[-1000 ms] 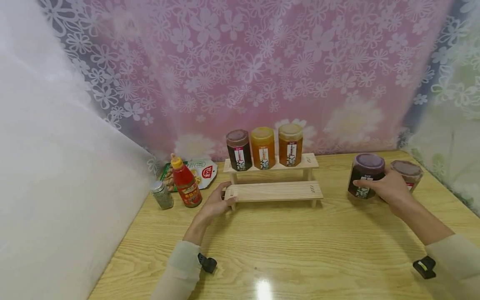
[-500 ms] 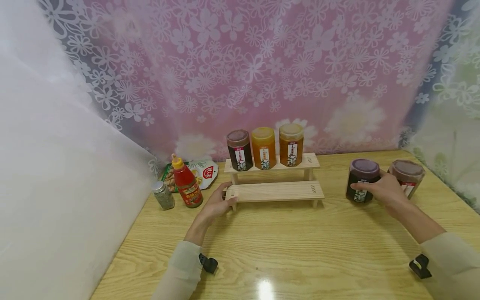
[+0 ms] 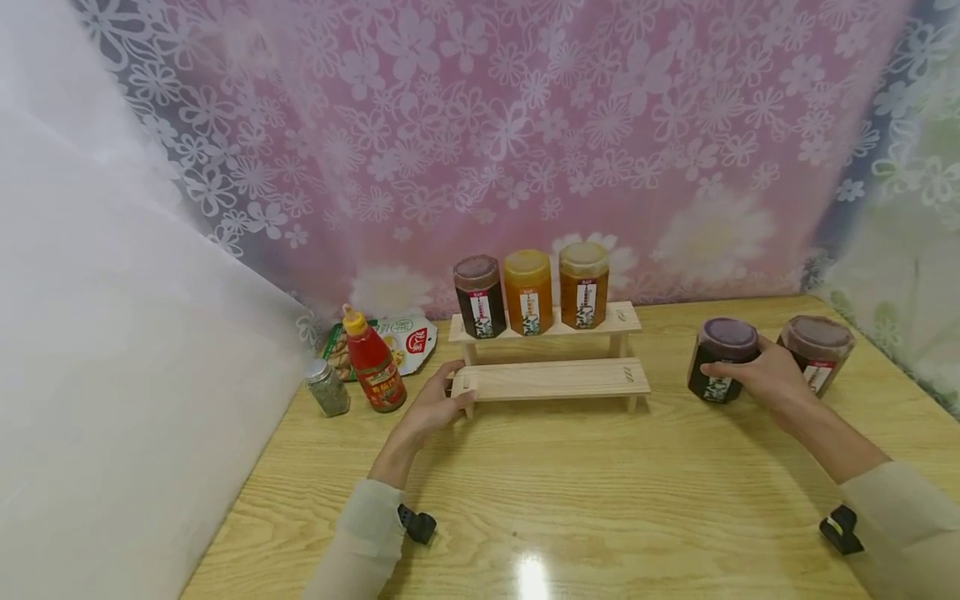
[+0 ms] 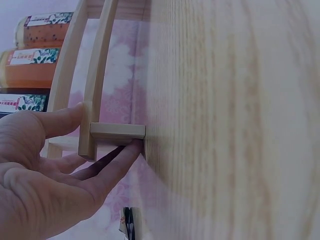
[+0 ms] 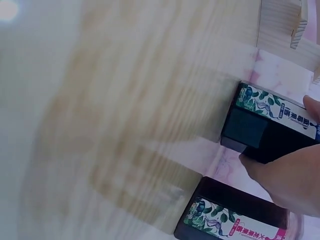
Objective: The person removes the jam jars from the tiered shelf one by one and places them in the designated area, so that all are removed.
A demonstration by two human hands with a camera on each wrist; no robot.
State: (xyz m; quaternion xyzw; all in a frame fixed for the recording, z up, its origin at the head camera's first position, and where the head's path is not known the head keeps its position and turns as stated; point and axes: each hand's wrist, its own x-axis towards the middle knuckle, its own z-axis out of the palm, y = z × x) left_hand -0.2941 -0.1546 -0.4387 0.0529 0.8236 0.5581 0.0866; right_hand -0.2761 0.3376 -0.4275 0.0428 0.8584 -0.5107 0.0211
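Note:
At the right of the head view, my right hand (image 3: 776, 375) grips a dark jam jar with a purple lid (image 3: 722, 362), thumb across its front and fingers on the far side. The jar is upright; whether its base touches the table I cannot tell. Just right of that hand stands another dark jar with a brownish lid (image 3: 817, 350). My left hand (image 3: 435, 404) holds the left end of a two-step wooden rack (image 3: 551, 381). In the left wrist view, its thumb presses the lower board (image 4: 92, 110) and its fingers lie against the leg (image 4: 117, 131).
On the rack's upper step stand a dark jar (image 3: 481, 304), an orange jar (image 3: 528, 300) and an amber jar (image 3: 584, 292). Left of the rack are a red sauce bottle (image 3: 375, 367), a small shaker (image 3: 327, 390) and a food packet (image 3: 405, 343). A floral curtain (image 3: 510, 150) hangs behind.
My right hand has moved the purple-lidded jar a little to the left and lower in the head view, away from the other jar. My left hand has stayed on the rack.

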